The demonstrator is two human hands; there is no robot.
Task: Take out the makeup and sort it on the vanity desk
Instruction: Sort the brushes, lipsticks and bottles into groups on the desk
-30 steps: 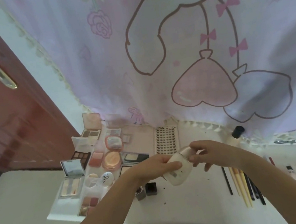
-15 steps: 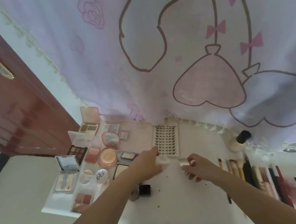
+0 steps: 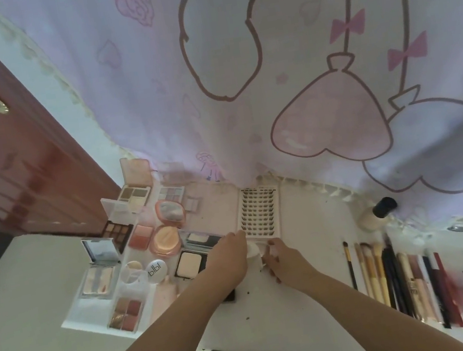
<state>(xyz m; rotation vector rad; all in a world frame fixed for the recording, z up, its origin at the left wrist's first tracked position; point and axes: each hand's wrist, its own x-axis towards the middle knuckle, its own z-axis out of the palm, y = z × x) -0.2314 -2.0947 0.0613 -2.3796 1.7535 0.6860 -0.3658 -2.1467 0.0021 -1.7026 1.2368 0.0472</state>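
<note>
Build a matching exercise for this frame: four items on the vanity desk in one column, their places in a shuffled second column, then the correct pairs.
Things:
1. lash tray
2. brushes
3. black-capped bottle
4. white bottle

Places:
A. lying in a row on the desk's right side
B. between the left hand and right hand
C. at the desk's back edge by the curtain, right of the hands
D. flat on the desk just beyond the hands

Pairs: 1-D, 2-A, 3-C, 4-B

Single head-worn wide-angle view, looking forward and down over both forearms onto the vanity desk (image 3: 317,283), curtain (image 3: 237,68) filling the upper frame.
</note>
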